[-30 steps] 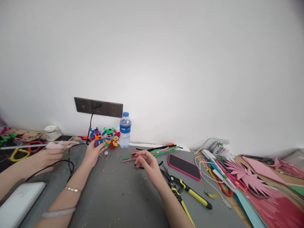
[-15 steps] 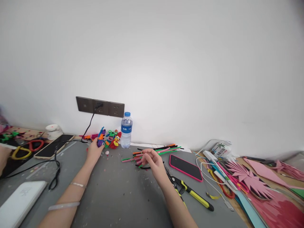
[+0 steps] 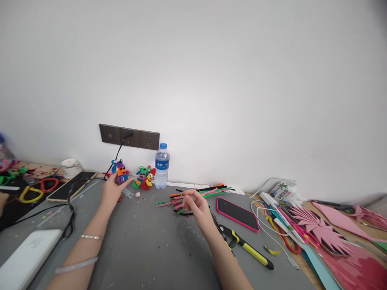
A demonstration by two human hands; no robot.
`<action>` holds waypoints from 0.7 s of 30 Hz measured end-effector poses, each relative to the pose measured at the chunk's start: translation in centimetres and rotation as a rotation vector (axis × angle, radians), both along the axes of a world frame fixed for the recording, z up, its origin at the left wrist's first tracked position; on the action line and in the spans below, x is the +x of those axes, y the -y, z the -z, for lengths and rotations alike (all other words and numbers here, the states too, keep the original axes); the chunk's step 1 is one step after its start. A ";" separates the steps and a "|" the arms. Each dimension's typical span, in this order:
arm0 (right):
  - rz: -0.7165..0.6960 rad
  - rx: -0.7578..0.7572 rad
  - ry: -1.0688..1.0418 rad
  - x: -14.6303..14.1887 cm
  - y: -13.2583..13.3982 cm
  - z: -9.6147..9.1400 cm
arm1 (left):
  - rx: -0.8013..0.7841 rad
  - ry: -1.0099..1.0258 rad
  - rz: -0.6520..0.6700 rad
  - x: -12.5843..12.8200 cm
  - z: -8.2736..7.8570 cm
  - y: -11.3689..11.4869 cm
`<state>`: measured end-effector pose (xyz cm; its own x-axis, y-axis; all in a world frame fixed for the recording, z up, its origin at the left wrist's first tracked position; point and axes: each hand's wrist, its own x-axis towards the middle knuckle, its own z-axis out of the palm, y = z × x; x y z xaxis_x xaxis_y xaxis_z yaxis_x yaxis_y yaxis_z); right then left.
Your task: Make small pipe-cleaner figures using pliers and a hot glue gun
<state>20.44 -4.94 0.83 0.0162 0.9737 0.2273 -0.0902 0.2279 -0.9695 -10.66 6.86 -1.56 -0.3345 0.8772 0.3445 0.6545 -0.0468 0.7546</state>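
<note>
My left hand [image 3: 111,190] is stretched toward the wall and grips a small purple, orange and blue pipe-cleaner figure [image 3: 120,172], lifted off the grey table [image 3: 151,241]. Two more figures, one green [image 3: 140,176] and one red and yellow [image 3: 149,178], stand beside a water bottle [image 3: 162,166]. My right hand [image 3: 197,206] hovers with fingers curled at the near end of a pile of green, pink, orange and black pipe cleaners [image 3: 196,192]; a short green piece shows at its fingertips.
A pink-cased phone [image 3: 238,208], yellow-handled cutters [image 3: 242,245], white cables and pink paper cut-outs [image 3: 320,231] lie to the right. At left are a gold phone [image 3: 71,186], a black cord, a white box [image 3: 26,257] and another person's hand at the frame edge.
My left hand picked the purple-orange figure up from the group and lifted it leftward. The other person's hand with the glue gun withdrew to the left. My right hand stayed by the pipe cleaners.
</note>
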 end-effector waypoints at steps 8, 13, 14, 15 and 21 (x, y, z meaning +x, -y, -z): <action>0.015 -0.017 0.034 0.1 -0.1 0.1 | -0.060 -0.111 0.015 0.4 -0.2 0.3; 0.018 -0.022 0.039 0.2 -0.1 0.1 | -0.047 -0.117 0.030 0.3 0.4 0.0; 0.017 -0.020 0.046 0.2 -0.1 0.1 | -0.050 -0.106 0.034 0.2 0.5 -0.1; 0.015 -0.015 0.051 0.2 -0.1 0.1 | -0.059 -0.091 0.030 0.2 0.7 -0.2; 0.003 0.001 0.038 0.2 -0.1 0.1 | -0.048 -0.032 0.106 -0.2 1.3 -0.4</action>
<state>20.59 -4.86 0.74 0.0104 0.9734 0.2288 -0.0527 0.2290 -0.9720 -10.87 7.31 -2.87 -0.2286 0.9228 0.3102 0.6719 -0.0810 0.7362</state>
